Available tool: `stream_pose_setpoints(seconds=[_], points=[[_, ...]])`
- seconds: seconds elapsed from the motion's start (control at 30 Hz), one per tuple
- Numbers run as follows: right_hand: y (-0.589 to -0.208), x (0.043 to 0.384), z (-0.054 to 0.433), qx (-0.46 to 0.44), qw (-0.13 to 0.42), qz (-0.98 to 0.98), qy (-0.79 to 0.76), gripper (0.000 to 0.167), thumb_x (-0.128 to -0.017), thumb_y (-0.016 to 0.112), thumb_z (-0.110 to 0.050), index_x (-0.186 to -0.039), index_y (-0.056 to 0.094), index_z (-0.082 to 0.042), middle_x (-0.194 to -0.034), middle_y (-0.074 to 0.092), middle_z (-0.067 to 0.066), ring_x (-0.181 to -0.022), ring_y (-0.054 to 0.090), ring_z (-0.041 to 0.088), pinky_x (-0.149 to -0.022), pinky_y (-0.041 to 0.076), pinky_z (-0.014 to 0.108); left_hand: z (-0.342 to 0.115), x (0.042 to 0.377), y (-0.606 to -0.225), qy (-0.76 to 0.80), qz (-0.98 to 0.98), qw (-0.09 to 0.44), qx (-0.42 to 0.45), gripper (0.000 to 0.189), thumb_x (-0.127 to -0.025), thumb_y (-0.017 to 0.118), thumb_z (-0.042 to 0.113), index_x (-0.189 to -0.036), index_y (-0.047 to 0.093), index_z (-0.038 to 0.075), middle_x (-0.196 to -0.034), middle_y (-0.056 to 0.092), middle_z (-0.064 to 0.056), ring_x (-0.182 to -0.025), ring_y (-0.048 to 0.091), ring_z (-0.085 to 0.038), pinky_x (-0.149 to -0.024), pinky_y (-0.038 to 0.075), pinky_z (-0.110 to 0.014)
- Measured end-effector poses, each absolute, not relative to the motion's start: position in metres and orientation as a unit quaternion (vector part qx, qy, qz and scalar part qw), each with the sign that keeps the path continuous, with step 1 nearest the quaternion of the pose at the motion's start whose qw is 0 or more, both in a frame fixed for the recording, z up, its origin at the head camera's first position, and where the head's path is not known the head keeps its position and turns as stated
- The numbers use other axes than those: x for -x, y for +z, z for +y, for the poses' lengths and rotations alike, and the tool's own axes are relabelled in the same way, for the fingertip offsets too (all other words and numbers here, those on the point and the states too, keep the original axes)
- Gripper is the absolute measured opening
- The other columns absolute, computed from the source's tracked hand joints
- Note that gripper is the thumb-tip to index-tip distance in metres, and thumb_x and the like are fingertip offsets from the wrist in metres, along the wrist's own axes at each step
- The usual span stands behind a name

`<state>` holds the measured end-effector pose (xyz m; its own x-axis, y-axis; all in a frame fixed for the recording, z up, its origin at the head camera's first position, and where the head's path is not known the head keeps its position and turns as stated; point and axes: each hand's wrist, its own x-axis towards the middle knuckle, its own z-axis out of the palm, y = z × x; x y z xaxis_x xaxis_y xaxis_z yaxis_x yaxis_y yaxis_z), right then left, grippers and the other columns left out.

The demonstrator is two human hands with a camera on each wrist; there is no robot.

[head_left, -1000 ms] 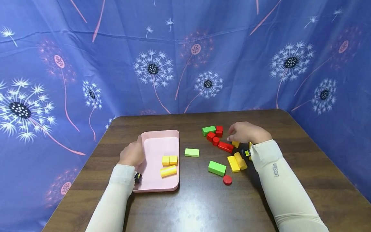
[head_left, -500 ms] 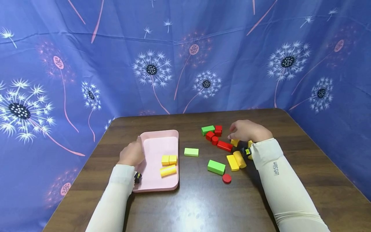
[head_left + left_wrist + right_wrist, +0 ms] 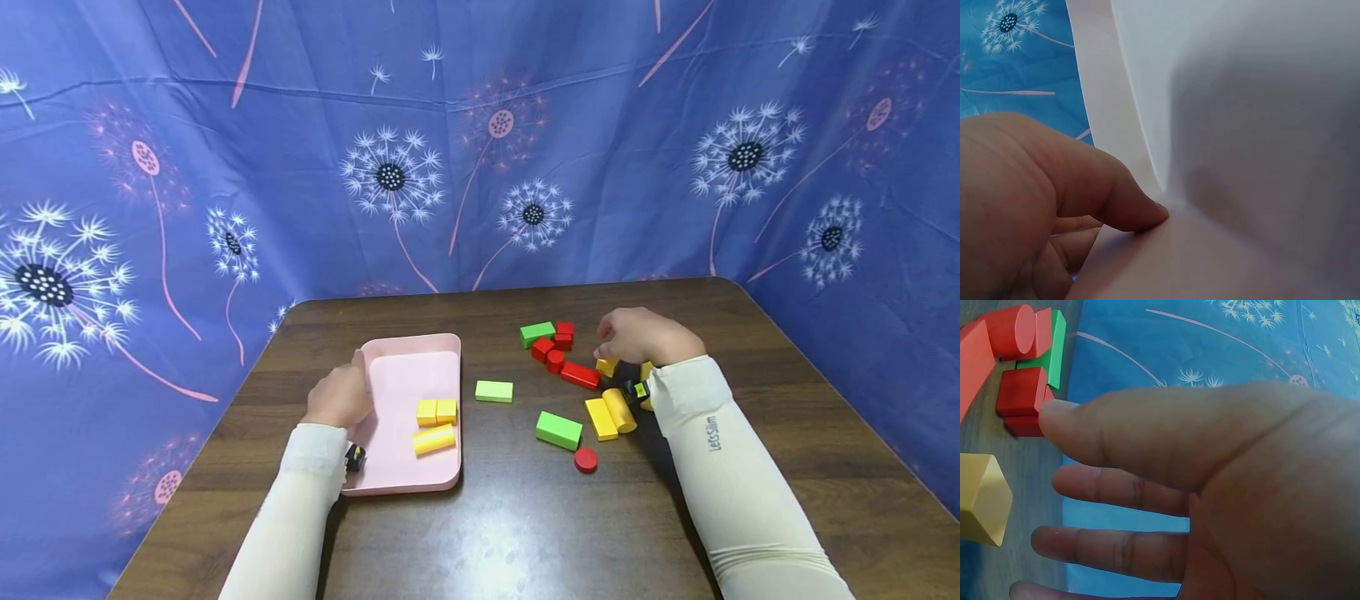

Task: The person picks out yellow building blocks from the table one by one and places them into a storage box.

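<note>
My left hand [image 3: 339, 396] grips the left wall of a shallow pink tray [image 3: 405, 367]. In the left wrist view the thumb [image 3: 1138, 209] presses the inside of the wall while the other fingers lie outside it. Two small yellow blocks [image 3: 427, 412] and a yellow cylinder [image 3: 433, 440] lie in the tray. Over on the right, my right hand [image 3: 651, 335] hovers above a yellow block [image 3: 607, 367], its fingers spread and nothing between them. The right wrist view has that yellow block [image 3: 982, 500] a little apart from the fingertips, with red blocks [image 3: 1022, 394] behind the thumb tip.
Red pieces [image 3: 580, 375] and a green block [image 3: 537, 334] cluster left of my right hand. Nearer lie a yellow slab [image 3: 601, 419], a yellow cylinder [image 3: 619, 411], a green block [image 3: 558, 430] and a red disc [image 3: 586, 460]. A light green block [image 3: 494, 391] sits beside the tray.
My right hand has shifted slightly up and away from the yellow block. The left hand stays on the tray wall, and the head view has drifted a little.
</note>
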<state>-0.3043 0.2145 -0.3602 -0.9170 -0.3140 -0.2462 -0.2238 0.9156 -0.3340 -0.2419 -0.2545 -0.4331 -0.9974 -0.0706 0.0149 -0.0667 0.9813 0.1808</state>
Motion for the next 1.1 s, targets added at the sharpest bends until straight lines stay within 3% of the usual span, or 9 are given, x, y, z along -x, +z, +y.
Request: stream_pose_setpoints(seconds=[0.53, 0.8, 1.1], points=[[-0.370, 0.312, 0.212, 0.131, 0.166, 0.967, -0.144, 0.050, -0.095, 0.073, -0.028, -0.136, 0.063, 0.000, -0.126, 0.068, 0.019, -0.100, 0.066, 0.029, -0.083, 0.058, 0.048, -0.253, 0.240, -0.430, -0.090, -0.995, 0.005, -0.037, 0.068, -0.099, 0.048, 0.014, -0.160, 0.025, -0.005, -0.125, 0.067, -0.032, -0.103, 0.070, -0.049, -0.075, 0.057, -0.064], [-0.372, 0.312, 0.212, 0.125, 0.176, 0.963, -0.158, 0.047, -0.094, 0.074, -0.024, -0.134, 0.065, -0.002, -0.124, 0.068, 0.018, -0.097, 0.066, 0.029, -0.076, 0.058, 0.041, -0.253, 0.241, -0.430, -0.091, -0.995, 0.005, -0.038, 0.067, -0.101, 0.048, 0.016, -0.160, 0.024, -0.005, -0.123, 0.068, -0.030, -0.098, 0.072, -0.047, -0.072, 0.057, -0.062], [-0.373, 0.312, 0.212, 0.130, 0.189, 0.959, -0.164, 0.018, -0.094, 0.074, -0.017, -0.110, 0.074, -0.009, -0.101, 0.070, 0.013, -0.083, 0.063, 0.027, -0.065, 0.054, 0.033, -0.255, 0.241, -0.431, -0.091, -0.995, 0.011, -0.036, 0.067, -0.100, 0.047, 0.016, -0.160, 0.025, -0.004, -0.123, 0.068, -0.031, -0.100, 0.071, -0.049, -0.074, 0.057, -0.063]])
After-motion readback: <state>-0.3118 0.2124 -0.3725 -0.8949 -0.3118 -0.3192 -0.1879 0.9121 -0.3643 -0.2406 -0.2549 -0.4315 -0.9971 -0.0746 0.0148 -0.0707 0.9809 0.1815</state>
